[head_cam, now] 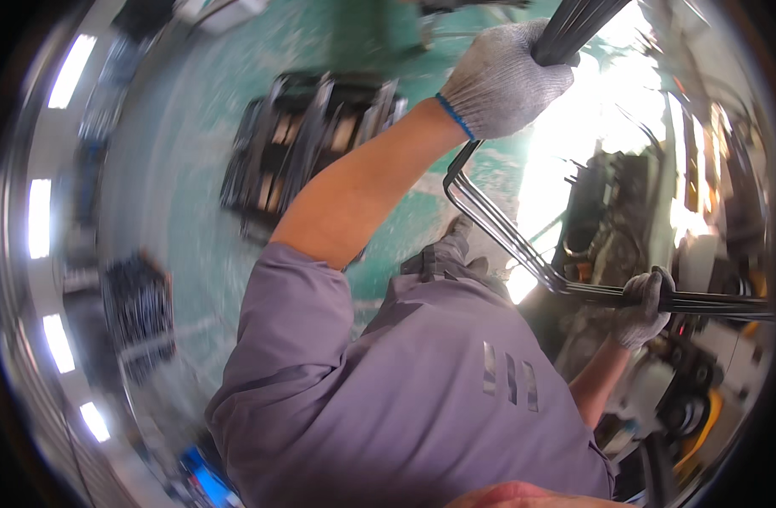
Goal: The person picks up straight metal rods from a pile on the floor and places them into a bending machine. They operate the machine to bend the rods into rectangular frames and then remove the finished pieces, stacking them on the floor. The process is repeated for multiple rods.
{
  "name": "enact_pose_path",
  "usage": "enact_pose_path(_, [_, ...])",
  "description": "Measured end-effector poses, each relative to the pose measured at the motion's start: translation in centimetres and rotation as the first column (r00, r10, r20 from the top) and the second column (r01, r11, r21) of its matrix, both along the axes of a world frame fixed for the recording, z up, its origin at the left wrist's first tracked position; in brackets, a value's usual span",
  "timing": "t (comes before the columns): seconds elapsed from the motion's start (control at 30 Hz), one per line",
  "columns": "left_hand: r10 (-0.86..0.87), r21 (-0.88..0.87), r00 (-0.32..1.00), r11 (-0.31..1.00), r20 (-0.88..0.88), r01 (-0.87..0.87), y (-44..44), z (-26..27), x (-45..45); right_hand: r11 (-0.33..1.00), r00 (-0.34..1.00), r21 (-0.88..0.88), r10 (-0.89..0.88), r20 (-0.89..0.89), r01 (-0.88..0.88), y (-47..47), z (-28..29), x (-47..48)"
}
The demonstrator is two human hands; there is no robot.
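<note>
A bundle of several dark bent metal rods (502,233) runs across in front of me, with bends between my two hands. My left hand (509,79), in a grey knit glove with a blue cuff edge, is closed around the bundle's upper part, and the rod ends stick out past it towards the top edge. Lower and to the right, my right hand (645,305), also gloved, wraps around the straight stretch that continues to the right edge. My left arm reaches across above the floor.
A dark rack with long metal pieces (312,136) stands on the green floor (197,120). Another stack of dark rods (139,301) is at the left. Close to my right hand is dark machinery (610,222), with a yellow-edged machine (693,413) below it. Glare whitens the upper right.
</note>
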State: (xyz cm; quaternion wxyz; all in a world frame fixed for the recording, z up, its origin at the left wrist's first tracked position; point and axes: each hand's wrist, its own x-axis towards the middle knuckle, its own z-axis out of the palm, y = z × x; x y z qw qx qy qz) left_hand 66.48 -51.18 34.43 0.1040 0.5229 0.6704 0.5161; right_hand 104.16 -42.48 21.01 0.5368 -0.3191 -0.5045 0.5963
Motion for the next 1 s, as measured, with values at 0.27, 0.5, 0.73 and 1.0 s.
enact_pose_path(0.27, [0.524,-0.243,0.707,0.85,0.475,-0.467,-29.9,-14.4,-5.9,0.919,0.923,-0.188,0.369,0.111,-0.346,-7.5,-2.8,-16.6])
enact_pose_path(0.5, [0.875,-0.241,0.278,0.391,0.396,-0.888,-56.8,-22.8,-5.9,0.654,0.725,-0.495,0.685,0.067,-0.572,-24.6,-5.4,-35.0])
enact_pose_path(0.73, [0.798,-0.345,-0.221,-0.018,0.561,-0.938,-78.5,-32.4,-3.9,0.327,0.553,-0.694,0.824,-0.123,-0.641,-45.9,-14.9,-52.8])
enact_pose_path(1.0, [0.865,-0.627,-0.308,0.01,0.397,-0.779,-77.8,-42.4,2.9,0.235,0.482,-0.82,0.874,-0.056,-0.522,-66.1,-24.1,-72.3])
